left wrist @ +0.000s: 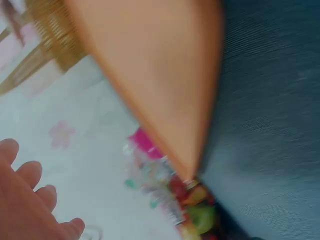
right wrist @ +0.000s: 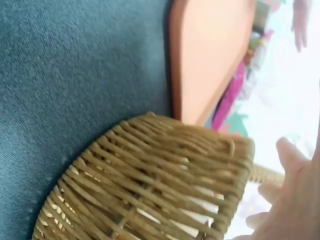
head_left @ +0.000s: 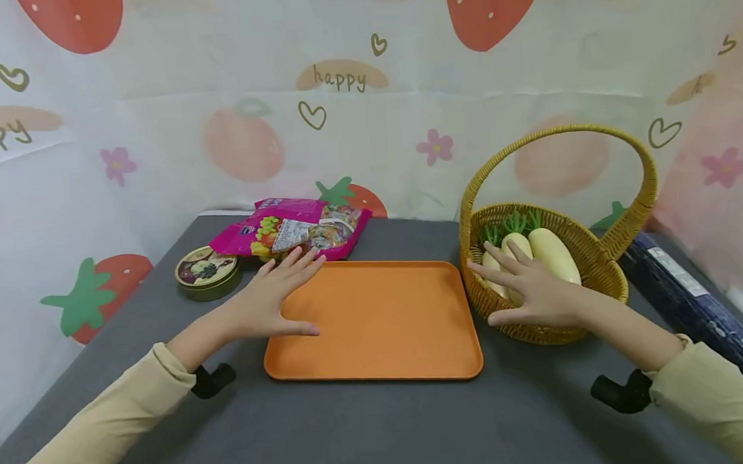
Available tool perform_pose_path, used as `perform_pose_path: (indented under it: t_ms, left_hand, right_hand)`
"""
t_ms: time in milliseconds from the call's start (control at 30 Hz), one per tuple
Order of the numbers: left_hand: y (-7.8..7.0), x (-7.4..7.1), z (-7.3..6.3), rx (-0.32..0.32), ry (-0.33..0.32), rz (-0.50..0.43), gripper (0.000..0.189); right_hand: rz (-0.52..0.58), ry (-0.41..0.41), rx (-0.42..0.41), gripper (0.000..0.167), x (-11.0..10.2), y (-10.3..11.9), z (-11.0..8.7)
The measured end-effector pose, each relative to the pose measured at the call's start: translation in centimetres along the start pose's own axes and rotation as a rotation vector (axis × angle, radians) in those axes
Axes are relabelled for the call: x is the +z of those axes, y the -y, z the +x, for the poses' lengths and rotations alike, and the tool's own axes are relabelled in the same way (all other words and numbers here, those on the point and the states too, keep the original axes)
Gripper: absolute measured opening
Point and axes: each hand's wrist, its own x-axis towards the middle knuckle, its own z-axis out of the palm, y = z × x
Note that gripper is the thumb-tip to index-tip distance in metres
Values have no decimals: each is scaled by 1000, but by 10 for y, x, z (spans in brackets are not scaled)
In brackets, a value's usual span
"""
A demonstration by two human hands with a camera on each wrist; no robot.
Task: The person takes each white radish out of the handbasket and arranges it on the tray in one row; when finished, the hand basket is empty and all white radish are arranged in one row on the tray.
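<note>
Fingers spread, my left hand (head_left: 264,300) hovers over the left edge of an orange tray (head_left: 381,321) and holds nothing. Behind it lies a pink snack bag (head_left: 296,225) with fruit pictures, beside a round tin (head_left: 208,270) with a printed lid. My right hand (head_left: 536,290), also spread and bare, is in front of a wicker basket (head_left: 604,277) with a tall handle. Several pale, radish-like vegetables (head_left: 553,252) with green tops stand inside the basket, partly hidden by that hand. In the right wrist view the basket's woven side (right wrist: 145,175) fills the lower part.
A long dark blue box (head_left: 698,301) lies at the right edge of the grey table (head_left: 380,425), beyond the basket. A pale printed cloth (head_left: 367,135) with strawberries and hearts hangs behind. A black wrist mount (head_left: 624,390) sits below the right cuff.
</note>
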Motion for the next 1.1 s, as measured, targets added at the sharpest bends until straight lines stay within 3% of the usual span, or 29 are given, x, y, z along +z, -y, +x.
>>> perform_pose_path:
  t_ms: [200, 300, 500, 733, 867, 1100]
  left_hand:
    - [5, -18, 5, 23, -133, -154, 101]
    - [5, -22, 0, 1, -160, -254, 101]
    - [14, -10, -20, -98, -128, -380, 98]
    - [28, 16, -41, -134, -106, -470, 95]
    - [31, 25, -45, -152, -87, -527, 92]
    - [40, 29, -47, -152, 6, -559, 81]
  right_hand:
    - [102, -52, 74, 72, -16, -14, 3]
    - [140, -48, 102, 71, -23, -18, 2]
    - [181, -58, 191, 71, -32, -24, 3]
    - [191, -90, 296, 75, -38, -26, 7]
    - [210, -99, 327, 74, -36, -27, 9]
    - [232, -93, 372, 74, -33, -27, 14]
